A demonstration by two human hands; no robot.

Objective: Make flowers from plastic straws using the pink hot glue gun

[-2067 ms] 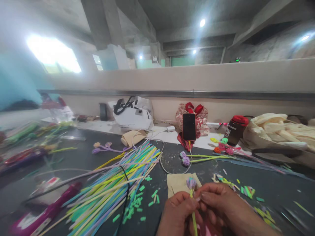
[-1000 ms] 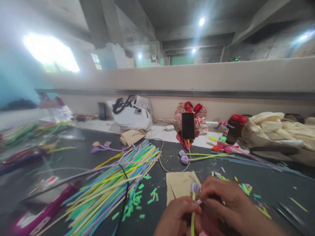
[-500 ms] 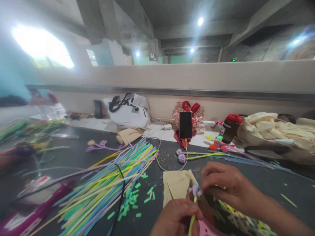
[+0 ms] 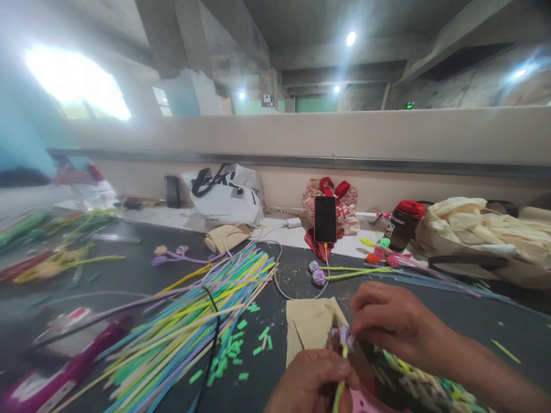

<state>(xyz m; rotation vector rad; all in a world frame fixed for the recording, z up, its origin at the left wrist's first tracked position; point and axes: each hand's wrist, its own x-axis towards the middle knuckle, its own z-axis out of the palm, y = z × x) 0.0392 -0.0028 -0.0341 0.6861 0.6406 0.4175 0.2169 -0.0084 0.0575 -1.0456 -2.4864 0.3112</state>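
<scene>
Stem point(image 4: 338, 396) of the lilac flower point(image 4: 346, 336) is pinched in the left hand point(image 4: 317, 373), before the beige cloth point(image 4: 303, 321). The right hand point(image 4: 387, 314), against the left two seconds ago, has lifted beside the flower — so the left apparently steadies it alone. More pink handle point(image 4: 362, 401) shows below; the right's grip I cannot tell.

We have moved our right hand point(image 4: 394, 314) up and away from our left hand point(image 4: 316, 378); the purple flower head point(image 4: 345, 336) sits lower, and more pink handle point(image 4: 365, 402), apparently a tool's, shows.
</scene>
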